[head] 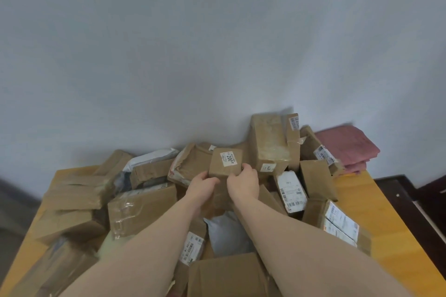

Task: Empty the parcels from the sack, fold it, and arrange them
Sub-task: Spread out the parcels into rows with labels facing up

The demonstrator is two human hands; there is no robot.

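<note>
A small brown cardboard parcel [225, 161] with a white label sits at the middle of a heap of parcels on a wooden table [366, 202]. My left hand [201, 187] grips its lower left side and my right hand [243, 182] grips its lower right corner, fingers curled round the edges. A folded pink sack [347, 146] lies at the table's far right corner, against the wall. Many more brown boxes surround my hands, among them a tall taped one [270, 142] standing behind the held parcel.
Grey plastic mailers [152, 155] lie among the boxes at the back left and between my forearms [226, 234]. A pale wall rises right behind the table. Dark furniture [415, 198] stands off the table's right edge. Bare wood shows along the right side.
</note>
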